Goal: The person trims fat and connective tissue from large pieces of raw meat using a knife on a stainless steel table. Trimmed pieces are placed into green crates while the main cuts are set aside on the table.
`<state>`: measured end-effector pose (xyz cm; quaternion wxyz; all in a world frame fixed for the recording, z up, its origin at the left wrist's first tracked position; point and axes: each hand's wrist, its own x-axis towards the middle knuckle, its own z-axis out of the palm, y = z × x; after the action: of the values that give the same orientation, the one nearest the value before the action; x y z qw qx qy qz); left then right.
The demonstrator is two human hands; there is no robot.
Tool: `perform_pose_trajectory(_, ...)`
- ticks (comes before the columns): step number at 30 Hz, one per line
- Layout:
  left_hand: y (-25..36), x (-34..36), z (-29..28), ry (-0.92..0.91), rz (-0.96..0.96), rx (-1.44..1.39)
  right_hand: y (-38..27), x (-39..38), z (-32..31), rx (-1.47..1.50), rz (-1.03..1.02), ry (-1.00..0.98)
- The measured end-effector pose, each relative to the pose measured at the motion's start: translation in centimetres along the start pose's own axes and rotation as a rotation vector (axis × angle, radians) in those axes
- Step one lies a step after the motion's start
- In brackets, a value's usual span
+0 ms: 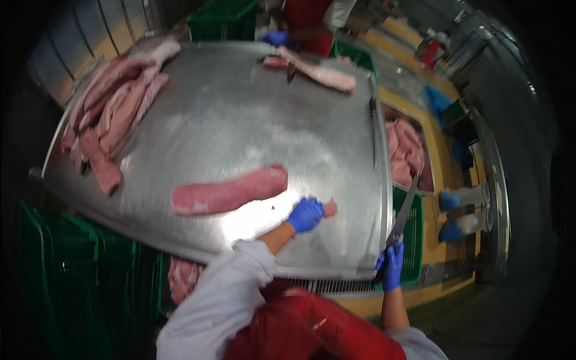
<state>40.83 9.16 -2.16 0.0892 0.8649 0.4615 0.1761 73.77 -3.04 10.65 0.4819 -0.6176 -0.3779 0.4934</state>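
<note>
My left hand (306, 215), in a blue glove, is closed on a small meat scrap (330, 208) low over the near part of the metal table (228, 132). Just left of it lies a long, trimmed piece of pink meat (231, 191), touched by neither hand. Off the table's near right corner, my right hand (393, 267), also blue-gloved, grips a long knife (404, 216). Its blade points up and away, over a green crate (413, 240) beside the table.
Long meat pieces are heaped (117, 102) at the table's left. Across it, a co-worker's gloved hand (276, 38) is near another meat piece (327, 77). A bin of meat (408, 147) stands right. A dark thin tool (374, 120) lies along the right edge. Green crates (60, 252) stand lower left.
</note>
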Motion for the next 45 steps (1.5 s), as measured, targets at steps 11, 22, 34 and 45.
perform_pose_trajectory(11, -9.4, -43.4, -19.9, -0.166, -0.539, 0.022, 4.7, -4.4, 6.8, 0.039, 0.089, -0.324)
perform_pose_trajectory(22, -20.4, -34.9, -21.6, 0.349, -0.817, -0.049, 3.2, 4.1, 35.7, -0.154, 0.110, -0.619)
perform_pose_trajectory(34, -15.4, -25.5, -11.9, 0.209, -1.000, -0.650, 0.5, 13.5, 32.5, -0.906, 0.003, -0.272)
perform_pose_trajectory(45, -4.3, -22.1, -12.2, 0.237, -0.375, 0.079, 3.0, 7.2, 29.2, -0.678, -0.081, -0.561)
